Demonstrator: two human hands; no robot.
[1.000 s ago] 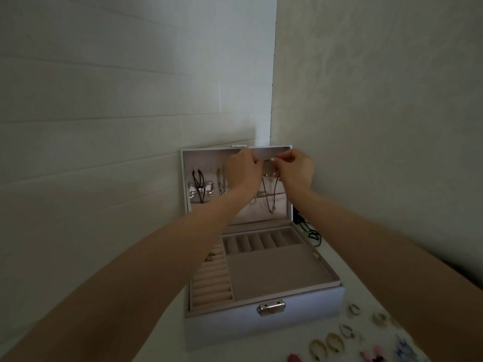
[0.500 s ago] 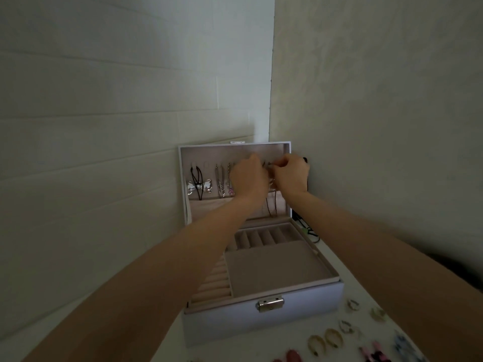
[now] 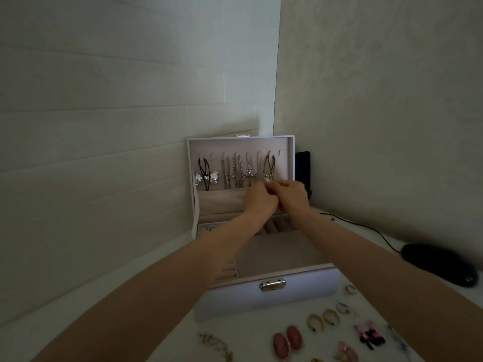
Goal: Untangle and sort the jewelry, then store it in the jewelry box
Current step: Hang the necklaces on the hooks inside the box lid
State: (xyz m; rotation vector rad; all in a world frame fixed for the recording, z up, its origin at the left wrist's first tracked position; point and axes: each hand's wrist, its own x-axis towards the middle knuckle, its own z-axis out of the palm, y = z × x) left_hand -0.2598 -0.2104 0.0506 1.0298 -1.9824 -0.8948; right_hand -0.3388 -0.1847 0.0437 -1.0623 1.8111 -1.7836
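1. Jewelry box (image 3: 300, 293): white, open, on the table (image 3: 146, 309) in a corner between two walls. The lid stands upright at the back, and there is a metal latch on the front wall.
2. Bow pendant (image 3: 206, 177): silver, on a black cord, hanging at the left of the lid.
3. Turquoise piece (image 3: 210, 228): small, in the box's rear left compartment. Its kind cannot be told.
4. Bracelet (image 3: 217, 344): pale chain, on the table in front of the box.
5. Chains (image 3: 232, 171): several, silver, hanging side by side in the lid, right of the bow pendant.
6. Cross pendant (image 3: 250, 175): silver, hanging just right of the chains.
7. Left hand (image 3: 258, 201): reaches over the open box to the lid. Fingers are curled, with the tips pinching the lower end of the brown cord.
8. Brown cord (image 3: 269, 163): a necklace looped on a hook near the lid's right side. A small pale pendant at its bottom sits at the fingertips.
9. Pink ovals (image 3: 287, 340): a pair, side by side on the table.
10. Right hand (image 3: 294, 195): fingers curled, with the tips meeting the left hand's at the same pendant.
11. Black panel (image 3: 302, 163): behind the lid's right edge, against the wall.
12. Gold hoops (image 3: 322, 320): a pair, right of the ovals.
13. Rings (image 3: 343, 308): small, near the box's front right corner.
14. Pink clips (image 3: 369, 335): pink and black, beside the right forearm.
15. Mouse (image 3: 439, 262): black, at the far right of the table, with its cable (image 3: 366, 228) running back toward the corner.
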